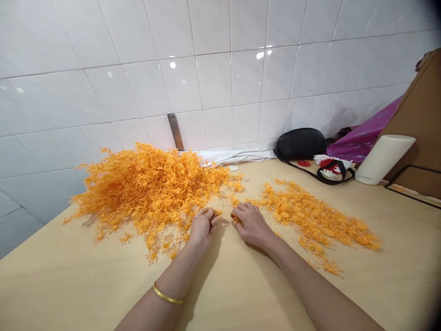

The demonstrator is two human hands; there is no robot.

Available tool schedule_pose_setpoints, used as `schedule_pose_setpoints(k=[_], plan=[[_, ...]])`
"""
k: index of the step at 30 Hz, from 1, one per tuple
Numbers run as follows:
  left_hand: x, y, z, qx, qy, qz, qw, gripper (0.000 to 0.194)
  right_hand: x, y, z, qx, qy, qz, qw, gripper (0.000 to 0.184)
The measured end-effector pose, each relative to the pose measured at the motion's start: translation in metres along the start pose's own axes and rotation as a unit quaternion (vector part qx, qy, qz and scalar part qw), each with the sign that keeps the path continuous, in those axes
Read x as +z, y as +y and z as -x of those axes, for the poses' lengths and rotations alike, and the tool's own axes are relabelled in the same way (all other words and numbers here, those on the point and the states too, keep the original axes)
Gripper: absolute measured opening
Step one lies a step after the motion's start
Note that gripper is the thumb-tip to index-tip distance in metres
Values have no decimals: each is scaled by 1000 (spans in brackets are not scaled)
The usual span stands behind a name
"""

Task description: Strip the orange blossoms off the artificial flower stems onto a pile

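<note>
A large heap of orange plastic flower sprigs (144, 184) lies at the left of the pale wooden table (220, 285). A flatter, looser spread of small orange flower pieces (310, 216) lies to the right. My left hand (202, 226), with a gold bangle on its wrist, rests at the heap's near edge, its fingers curled and pinching a small orange piece (217, 212). A few centimetres to its right, my right hand (250, 223) has its fingers closed on another small orange piece (236, 218). Both hands rest on the table between the two piles.
A white tiled wall (220, 69) rises behind the table. At the back right lie a black bag (299, 143) with its strap, red and white flowers (325, 163), a purple bag (365, 133), a white cylinder (382, 158), brown cardboard (418, 115) and white cloth (234, 156).
</note>
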State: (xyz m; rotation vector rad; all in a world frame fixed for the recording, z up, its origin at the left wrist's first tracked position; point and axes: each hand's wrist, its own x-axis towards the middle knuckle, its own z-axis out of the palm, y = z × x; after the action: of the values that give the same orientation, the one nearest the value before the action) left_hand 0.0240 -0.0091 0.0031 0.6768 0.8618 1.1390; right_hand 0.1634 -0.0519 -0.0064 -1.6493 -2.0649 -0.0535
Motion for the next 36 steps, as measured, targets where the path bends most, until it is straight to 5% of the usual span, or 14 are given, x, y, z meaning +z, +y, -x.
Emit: schedule_pose_setpoints(k=[3, 8, 14, 22, 29, 33, 36], plan=[[-1, 4, 0, -4, 26, 11, 1000, 18, 1, 11, -3, 52, 13, -5, 999, 24], [-2, 3, 2, 4, -20, -30, 999, 15, -3, 12, -5, 71, 66, -75, 992, 53], [-3, 1, 0, 0, -46, -16, 999, 10, -9, -8, -1, 5, 141, -106, 984, 28], [-5, -2, 1, -13, -86, -12, 996, 9, 0, -22, -3, 2, 100, -83, 992, 12], [-9, 3, -10, -85, -72, 87, 990, 15, 2, -44, 0, -65, 133, 5, 989, 9], [-10, 5, -14, -77, -53, 84, 992, 17, -20, -66, 11, -156, 145, 47, 976, 9], [-8, -1, -8, -3, -63, 10, 998, 14, -51, -55, 21, -83, 192, 110, 972, 16]])
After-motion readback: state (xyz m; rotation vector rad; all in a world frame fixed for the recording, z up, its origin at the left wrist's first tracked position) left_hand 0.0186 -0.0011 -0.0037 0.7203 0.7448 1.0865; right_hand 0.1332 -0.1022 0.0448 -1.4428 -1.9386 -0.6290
